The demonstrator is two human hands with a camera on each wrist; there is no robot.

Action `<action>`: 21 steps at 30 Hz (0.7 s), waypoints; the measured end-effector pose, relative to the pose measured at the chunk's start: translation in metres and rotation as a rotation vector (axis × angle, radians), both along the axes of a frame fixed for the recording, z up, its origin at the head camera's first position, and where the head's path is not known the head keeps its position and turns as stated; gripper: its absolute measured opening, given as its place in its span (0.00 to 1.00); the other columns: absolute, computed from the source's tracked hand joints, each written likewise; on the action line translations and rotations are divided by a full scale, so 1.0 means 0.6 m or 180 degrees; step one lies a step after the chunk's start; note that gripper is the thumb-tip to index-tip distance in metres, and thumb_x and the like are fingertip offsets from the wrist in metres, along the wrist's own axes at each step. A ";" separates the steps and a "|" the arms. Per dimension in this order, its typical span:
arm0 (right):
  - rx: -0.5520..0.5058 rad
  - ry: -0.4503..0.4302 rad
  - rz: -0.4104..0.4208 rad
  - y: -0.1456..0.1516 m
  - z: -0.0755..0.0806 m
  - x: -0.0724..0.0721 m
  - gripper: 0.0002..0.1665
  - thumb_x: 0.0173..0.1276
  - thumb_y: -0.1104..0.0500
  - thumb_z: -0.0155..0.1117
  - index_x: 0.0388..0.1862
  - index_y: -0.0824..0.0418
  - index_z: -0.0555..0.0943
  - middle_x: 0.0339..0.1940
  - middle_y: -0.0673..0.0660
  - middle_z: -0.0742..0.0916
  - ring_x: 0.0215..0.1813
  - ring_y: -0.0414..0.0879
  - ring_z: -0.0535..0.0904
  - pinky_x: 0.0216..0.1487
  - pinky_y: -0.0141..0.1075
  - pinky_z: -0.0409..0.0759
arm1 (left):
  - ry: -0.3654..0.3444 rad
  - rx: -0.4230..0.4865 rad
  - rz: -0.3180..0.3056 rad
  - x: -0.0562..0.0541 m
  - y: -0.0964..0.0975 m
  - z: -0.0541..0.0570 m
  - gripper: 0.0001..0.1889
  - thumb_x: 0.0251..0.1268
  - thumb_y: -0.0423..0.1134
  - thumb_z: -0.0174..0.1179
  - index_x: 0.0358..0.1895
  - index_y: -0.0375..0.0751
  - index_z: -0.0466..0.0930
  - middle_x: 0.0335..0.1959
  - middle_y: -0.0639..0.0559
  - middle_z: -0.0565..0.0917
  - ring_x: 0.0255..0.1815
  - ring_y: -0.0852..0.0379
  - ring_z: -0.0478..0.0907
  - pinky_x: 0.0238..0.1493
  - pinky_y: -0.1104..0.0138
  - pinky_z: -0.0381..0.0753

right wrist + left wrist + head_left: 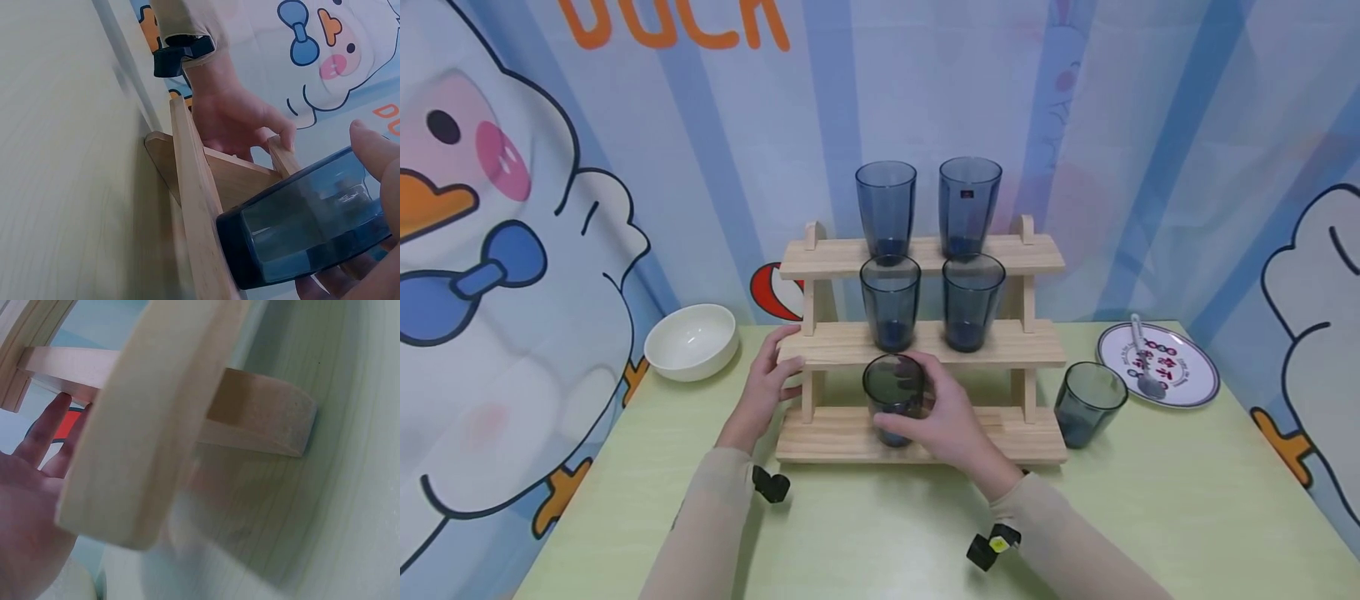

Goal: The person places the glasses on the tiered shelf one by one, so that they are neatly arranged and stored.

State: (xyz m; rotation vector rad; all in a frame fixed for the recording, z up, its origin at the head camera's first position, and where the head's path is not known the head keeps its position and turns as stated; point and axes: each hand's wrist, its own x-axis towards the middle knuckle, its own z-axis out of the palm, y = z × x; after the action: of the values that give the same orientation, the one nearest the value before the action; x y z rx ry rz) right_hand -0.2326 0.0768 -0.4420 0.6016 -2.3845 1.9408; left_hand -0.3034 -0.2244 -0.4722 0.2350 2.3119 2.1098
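A blue-grey drinking glass (889,387) stands on the lowest tier of a three-tier wooden display shelf (831,437), left of the tier's middle. My right hand (951,417) grips it from the right side, thumb in front and fingers round the back. In the right wrist view, the base of the glass (300,228) meets the board. My left hand (763,392) holds the left end of the shelf's middle tier. The left wrist view shows its fingers (44,437) reaching past a wooden board (137,437).
Two more glasses (886,204) stand on the top tier and two glasses (973,300) on the middle one. Right of the shelf another glass (1090,404) is on the table, before a patterned plate (1108,354) with a spoon (1142,358). A white bowl (691,343) sits at the left.
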 end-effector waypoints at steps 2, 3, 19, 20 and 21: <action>0.0032 0.0018 -0.0010 0.000 0.000 0.000 0.49 0.58 0.55 0.85 0.75 0.47 0.70 0.67 0.54 0.81 0.65 0.53 0.81 0.65 0.53 0.80 | -0.0001 0.0002 -0.0003 0.000 -0.001 0.000 0.29 0.80 0.45 0.55 0.80 0.61 0.62 0.78 0.43 0.66 0.70 0.35 0.72 0.63 0.34 0.77; 0.0054 0.0029 -0.0010 0.000 0.000 0.000 0.49 0.58 0.54 0.85 0.76 0.47 0.70 0.68 0.54 0.81 0.65 0.53 0.81 0.65 0.54 0.79 | 0.0000 0.0000 -0.0003 0.000 -0.001 -0.001 0.29 0.80 0.45 0.55 0.79 0.61 0.62 0.78 0.43 0.66 0.70 0.35 0.72 0.63 0.34 0.77; 0.0349 0.0178 0.0061 0.066 0.002 0.015 0.57 0.59 0.54 0.84 0.82 0.53 0.63 0.72 0.54 0.79 0.73 0.54 0.76 0.73 0.56 0.73 | 0.0019 0.0022 -0.0019 -0.001 -0.001 -0.001 0.29 0.80 0.45 0.55 0.80 0.61 0.62 0.78 0.43 0.66 0.70 0.35 0.72 0.63 0.35 0.77; 0.0356 0.0219 0.0069 0.072 0.001 0.016 0.56 0.59 0.55 0.84 0.82 0.54 0.63 0.72 0.55 0.79 0.72 0.54 0.76 0.73 0.56 0.73 | 0.0020 0.0027 -0.0021 -0.001 -0.001 -0.001 0.29 0.80 0.45 0.55 0.80 0.61 0.62 0.78 0.43 0.66 0.70 0.36 0.72 0.63 0.35 0.77; 0.0372 0.0246 0.0072 0.078 0.000 0.016 0.56 0.59 0.55 0.84 0.82 0.53 0.64 0.71 0.55 0.79 0.72 0.53 0.76 0.73 0.56 0.73 | 0.0019 0.0030 -0.0023 -0.001 -0.001 -0.001 0.29 0.80 0.45 0.55 0.80 0.61 0.62 0.78 0.43 0.66 0.70 0.36 0.72 0.63 0.35 0.77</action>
State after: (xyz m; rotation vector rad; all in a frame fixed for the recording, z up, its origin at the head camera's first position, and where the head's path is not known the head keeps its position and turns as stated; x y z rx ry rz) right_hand -0.2228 0.1236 -0.4422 0.6979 -2.4670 1.7613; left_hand -0.3038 -0.2252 -0.4731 0.2497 2.3014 2.1200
